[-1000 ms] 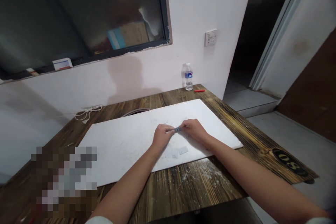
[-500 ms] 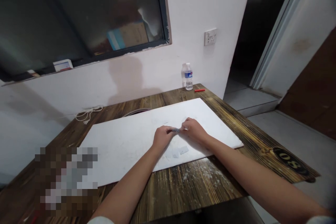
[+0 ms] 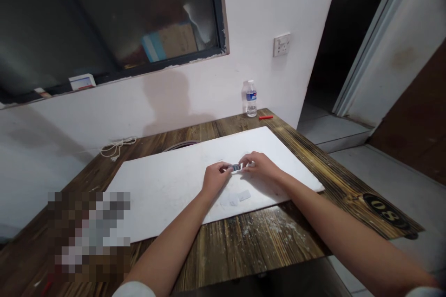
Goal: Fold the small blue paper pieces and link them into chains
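A small grey rectangular piece with dark segments [image 3: 236,167] is held above the white board [image 3: 167,185]; its exact kind is too small to make out. My left hand [image 3: 216,177] is closed, pinching the left end of it between thumb and fingers. At the other end is my right hand [image 3: 259,165], its fingers bent and apart, with the fingertips right beside the piece; whether they touch it I cannot tell. Below the hands, pale flat scraps [image 3: 245,195] lie on the board near its front edge.
On the wooden table [image 3: 244,250], a water bottle [image 3: 251,100] and a red stick-like item [image 3: 265,117] stand and lie at the far corner. A white cord [image 3: 116,148] is at the back left. A pixelated patch covers things at the left. A wall socket [image 3: 282,45] is behind.
My right hand's fingers have opened and drawn slightly right, away from the grey piece. More of the piece's face shows now, while my left hand keeps its grip.
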A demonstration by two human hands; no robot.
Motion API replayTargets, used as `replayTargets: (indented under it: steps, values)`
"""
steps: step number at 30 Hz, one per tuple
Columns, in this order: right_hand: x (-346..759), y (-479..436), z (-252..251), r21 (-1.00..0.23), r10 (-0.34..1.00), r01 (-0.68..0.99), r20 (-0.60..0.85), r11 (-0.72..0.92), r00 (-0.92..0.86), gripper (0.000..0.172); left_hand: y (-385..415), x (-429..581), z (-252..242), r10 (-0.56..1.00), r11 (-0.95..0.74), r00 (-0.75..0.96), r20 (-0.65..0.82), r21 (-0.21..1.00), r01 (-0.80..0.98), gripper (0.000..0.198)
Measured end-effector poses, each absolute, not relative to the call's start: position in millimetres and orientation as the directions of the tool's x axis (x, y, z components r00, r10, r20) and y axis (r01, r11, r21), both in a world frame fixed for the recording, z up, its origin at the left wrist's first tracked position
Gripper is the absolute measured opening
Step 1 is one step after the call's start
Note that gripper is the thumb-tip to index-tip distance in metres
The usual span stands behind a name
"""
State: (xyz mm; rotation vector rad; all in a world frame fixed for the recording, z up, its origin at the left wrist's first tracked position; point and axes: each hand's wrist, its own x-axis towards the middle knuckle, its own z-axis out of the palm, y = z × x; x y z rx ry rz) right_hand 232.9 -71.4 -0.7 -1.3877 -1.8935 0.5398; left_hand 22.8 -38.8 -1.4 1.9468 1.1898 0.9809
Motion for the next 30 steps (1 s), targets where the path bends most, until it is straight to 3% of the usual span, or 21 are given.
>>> replayTargets:
  steps: [3, 7, 15, 21, 30]
  values:
    - [242, -71, 1, -0.640, 0.944, 0.693, 0.230, 0.331, -0.238, 0.029, -36, 23, -2, 0.944, -0.320, 0.217, 0.250, 0.856, 0.406, 0.017]
    - [247, -72, -2, -0.574, 0.926, 0.729, 0.170, 0.372, -0.338, 0.021, -30, 22, -7, 0.962, -0.263, 0.164, 0.217, 0.897, 0.355, 0.022]
    - [243, -76, 0, -0.582, 0.927, 0.730, 0.136, 0.359, -0.348, 0.014, -31, 22, -5, 0.962, -0.257, 0.175, 0.209, 0.909, 0.329, 0.023]
    - [240, -78, 2, -0.605, 0.959, 0.746, 0.139, 0.278, -0.245, 0.024, -32, 22, -3, 0.963, -0.254, 0.176, 0.203, 0.902, 0.349, 0.021]
    - [238, -80, 6, -0.607, 0.959, 0.744, 0.134, 0.279, -0.250, 0.014, -31, 22, -6, 0.965, -0.241, 0.187, 0.186, 0.909, 0.339, 0.023]
